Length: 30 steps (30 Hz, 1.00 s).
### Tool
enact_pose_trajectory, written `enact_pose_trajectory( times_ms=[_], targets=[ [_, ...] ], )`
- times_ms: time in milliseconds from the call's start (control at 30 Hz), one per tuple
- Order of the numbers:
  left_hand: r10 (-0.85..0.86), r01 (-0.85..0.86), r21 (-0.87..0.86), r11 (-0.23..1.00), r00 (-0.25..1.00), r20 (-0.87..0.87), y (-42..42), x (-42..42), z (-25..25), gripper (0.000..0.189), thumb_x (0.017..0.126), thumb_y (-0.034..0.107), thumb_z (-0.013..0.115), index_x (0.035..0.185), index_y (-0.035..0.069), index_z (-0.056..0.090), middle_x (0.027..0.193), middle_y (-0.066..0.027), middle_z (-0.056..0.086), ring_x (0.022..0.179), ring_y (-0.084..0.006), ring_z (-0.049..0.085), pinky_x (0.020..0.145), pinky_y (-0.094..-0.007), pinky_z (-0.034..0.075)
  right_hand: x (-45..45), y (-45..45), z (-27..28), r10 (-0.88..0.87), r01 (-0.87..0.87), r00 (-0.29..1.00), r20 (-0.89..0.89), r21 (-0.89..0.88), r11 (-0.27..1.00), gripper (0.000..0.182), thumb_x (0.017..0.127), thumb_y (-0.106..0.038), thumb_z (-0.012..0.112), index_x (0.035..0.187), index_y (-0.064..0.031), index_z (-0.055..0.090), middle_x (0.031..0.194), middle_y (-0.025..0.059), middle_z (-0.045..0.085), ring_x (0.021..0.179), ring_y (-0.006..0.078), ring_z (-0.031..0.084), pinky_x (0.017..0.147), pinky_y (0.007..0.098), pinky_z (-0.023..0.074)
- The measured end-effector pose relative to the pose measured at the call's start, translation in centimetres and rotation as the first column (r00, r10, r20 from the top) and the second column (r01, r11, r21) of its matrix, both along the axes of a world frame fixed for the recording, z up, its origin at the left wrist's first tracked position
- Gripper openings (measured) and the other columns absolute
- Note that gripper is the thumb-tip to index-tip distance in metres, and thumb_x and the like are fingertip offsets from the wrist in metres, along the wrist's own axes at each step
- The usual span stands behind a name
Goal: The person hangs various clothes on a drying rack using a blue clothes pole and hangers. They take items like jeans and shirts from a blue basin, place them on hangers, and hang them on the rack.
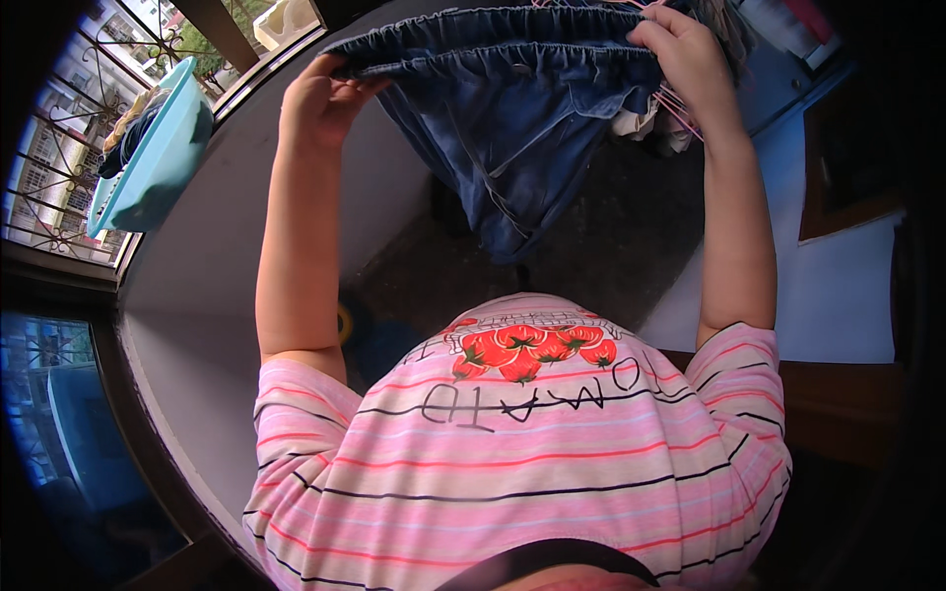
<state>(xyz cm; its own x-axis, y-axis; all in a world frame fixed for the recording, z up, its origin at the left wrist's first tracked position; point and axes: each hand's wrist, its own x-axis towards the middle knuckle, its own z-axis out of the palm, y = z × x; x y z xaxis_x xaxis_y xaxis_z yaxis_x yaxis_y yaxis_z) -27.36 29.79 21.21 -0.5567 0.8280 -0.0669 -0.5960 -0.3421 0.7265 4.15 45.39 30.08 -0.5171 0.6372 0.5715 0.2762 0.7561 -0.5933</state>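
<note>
Dark blue denim bottoms [510,125] with a gathered elastic waistband hang stretched between my two hands at the top of the view. My left hand [321,100] grips one end of the waistband, its fingers partly inside the opening. At the other end, my right hand [680,55] pinches the band between thumb and fingers. The waist opening gapes a little, and a drawstring dangles down the front. Below the band the cloth narrows to a bunched lower end above the dark floor. Whether it is shorts or trousers, I cannot tell.
A light blue plastic basin [166,162] holding clothes [137,133] rests on the window sill at left, against a metal window grille [55,140]. Behind my right hand are several pink hangers [676,111] and pale cloth [635,122]. A grey wall [222,221] runs along the left.
</note>
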Motion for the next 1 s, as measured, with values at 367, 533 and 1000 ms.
enact_pose_trajectory(
  times_ms=[367,533,1000],
  targets=[
    [-0.076,-0.035,-0.168,0.985,0.789,-0.61,2.4,2.8,7.2,0.014,0.079,0.002,0.057,0.092,0.003,0.059,0.08,-0.0038,0.061,0.065,-0.0131,0.06,0.053,-0.0229,0.05,4.8,2.4,-4.9,-0.061,0.069,0.993,0.105,-0.074,0.995,0.021,0.078,-0.021,0.063,0.083,-0.0006,0.064,0.065,0.0129,0.061,0.061,0.0217,0.059,0.06,0.0322,0.0453],
    [-0.107,-0.043,-0.252,0.967,0.826,-0.554,0.1,2.4,7.7,0.031,0.089,0.005,0.05,0.118,-0.002,0.054,0.099,-0.011,0.065,0.086,-0.0192,0.066,0.072,-0.0295,0.055,6.5,-1.6,-7.4,0.054,-0.049,0.993,0.109,-0.043,0.998,0.018,0.078,-0.015,0.061,0.075,0.0019,0.056,0.069,0.0141,0.055,0.065,0.0259,0.056,0.059,0.035,0.0433],
    [-0.126,0.053,-0.164,0.985,0.871,-0.475,-1.0,10.9,7.0,0.015,0.081,-0.001,0.048,0.095,0.001,0.053,0.081,-0.0055,0.06,0.072,-0.0122,0.061,0.067,-0.0221,0.051,6.1,20.8,-7.6,-0.525,0.497,0.85,-0.049,0.406,0.766,0.031,0.071,-0.025,0.075,0.099,-0.0122,0.067,0.098,0.0079,0.059,0.093,0.0265,0.06,0.078,0.0397,0.0496]
  ],
)
